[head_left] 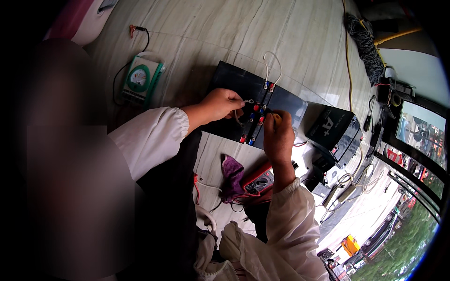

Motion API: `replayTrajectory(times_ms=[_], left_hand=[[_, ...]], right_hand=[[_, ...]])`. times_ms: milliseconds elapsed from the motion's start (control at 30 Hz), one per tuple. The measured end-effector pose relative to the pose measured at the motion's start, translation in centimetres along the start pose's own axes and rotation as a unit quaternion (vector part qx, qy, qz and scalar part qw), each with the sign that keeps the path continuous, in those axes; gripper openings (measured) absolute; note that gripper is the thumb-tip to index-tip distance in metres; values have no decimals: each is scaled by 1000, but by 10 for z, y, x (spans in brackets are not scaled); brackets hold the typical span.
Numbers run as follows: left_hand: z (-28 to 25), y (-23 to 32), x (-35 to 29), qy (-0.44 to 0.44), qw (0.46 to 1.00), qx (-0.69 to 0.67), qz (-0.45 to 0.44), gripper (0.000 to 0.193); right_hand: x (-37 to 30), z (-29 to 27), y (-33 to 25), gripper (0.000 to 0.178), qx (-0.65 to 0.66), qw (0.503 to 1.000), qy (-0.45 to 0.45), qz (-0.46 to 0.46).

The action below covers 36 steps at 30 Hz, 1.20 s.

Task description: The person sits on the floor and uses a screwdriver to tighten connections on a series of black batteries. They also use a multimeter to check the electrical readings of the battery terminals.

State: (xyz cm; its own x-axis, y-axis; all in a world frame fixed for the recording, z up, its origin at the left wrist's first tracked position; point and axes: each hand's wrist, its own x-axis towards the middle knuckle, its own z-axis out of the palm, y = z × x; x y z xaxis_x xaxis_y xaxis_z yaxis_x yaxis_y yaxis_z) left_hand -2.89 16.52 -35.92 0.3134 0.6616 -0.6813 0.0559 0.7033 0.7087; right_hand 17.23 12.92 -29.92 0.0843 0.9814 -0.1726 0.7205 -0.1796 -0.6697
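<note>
Black batteries [238, 77] stand together on the floor, with red and blue terminals along their facing edges. My left hand [218, 107] is closed on a short white cable [236, 117], pinching it near a metal ring lug [249, 101] above the terminals. Another white cable [273, 58] loops between two terminals at the far end. Over the right side of the terminals, my right hand [280, 136] is wrapped round a screwdriver [277, 120] with a yellow-orange handle. Its tip is near the terminals; whether it touches a screw cannot be made out.
A green-and-white dial meter [138, 77] lies far left with its clamp lead. Nearer are a purple cloth [231, 174] and a red-edged multimeter [260, 182]. At right stand another dark battery [332, 129], tangled cables [347, 182] and a glass door. A person is at the left.
</note>
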Motion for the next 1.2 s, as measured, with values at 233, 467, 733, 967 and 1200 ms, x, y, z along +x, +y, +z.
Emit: replayTrajectory(times_ms=[233, 467, 733, 967, 1200], left_hand=[[-4, -6, 5, -31, 1000, -3, 4, 23], [-6, -6, 2, -20, 1000, -4, 7, 23], [-9, -8, 1, -14, 999, 30, 40, 23], [-8, -4, 0, -5, 999, 33, 32, 24], [-8, -4, -1, -2, 999, 29, 32, 23]], right_hand=[[18, -5, -16, 25, -130, 971, -12, -199], [35, -5, -37, 31, -299, 951, -76, -28], [31, -6, -23, 27, -173, 960, -14, -219], [35, -7, -17, 23, -159, 952, -31, -260], [34, -7, -24, 25, -180, 972, -94, -120]])
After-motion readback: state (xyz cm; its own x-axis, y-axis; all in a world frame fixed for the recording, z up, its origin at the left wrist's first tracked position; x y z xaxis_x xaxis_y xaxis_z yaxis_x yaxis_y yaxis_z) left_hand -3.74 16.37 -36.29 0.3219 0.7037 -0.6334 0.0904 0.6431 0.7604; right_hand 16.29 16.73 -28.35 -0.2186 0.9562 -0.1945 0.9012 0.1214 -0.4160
